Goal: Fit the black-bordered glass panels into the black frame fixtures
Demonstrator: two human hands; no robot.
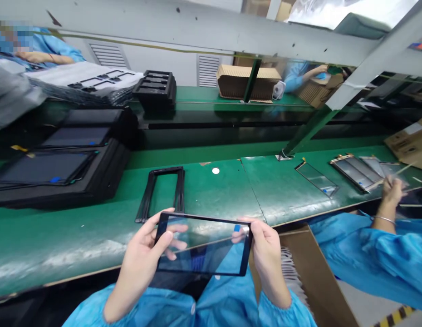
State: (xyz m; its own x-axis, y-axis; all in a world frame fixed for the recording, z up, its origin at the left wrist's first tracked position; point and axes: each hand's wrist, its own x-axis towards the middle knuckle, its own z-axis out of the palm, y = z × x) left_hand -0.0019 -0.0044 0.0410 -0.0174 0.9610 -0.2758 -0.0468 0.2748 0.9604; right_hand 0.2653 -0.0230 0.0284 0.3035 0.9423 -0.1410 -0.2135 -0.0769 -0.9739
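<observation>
A clear glass touch panel (207, 247) with a black border is held level over my lap, just off the bench edge. My left hand (146, 254) grips its left end, thumb on the front and fingers showing through the glass behind. At the other end my right hand (265, 254) pinches the right border, near a small blue tab. Beyond the panel, a stack of black rectangular frames (179, 190) lies on the green bench (224, 195).
Dark panels (51, 165) rest on black foam trays (98, 181) at left. A green post (306, 131) rises from the bench. To the right, a co-worker's hand (393, 193) works near more panels (355, 172). An open cardboard box (316, 272) stands beside my right arm.
</observation>
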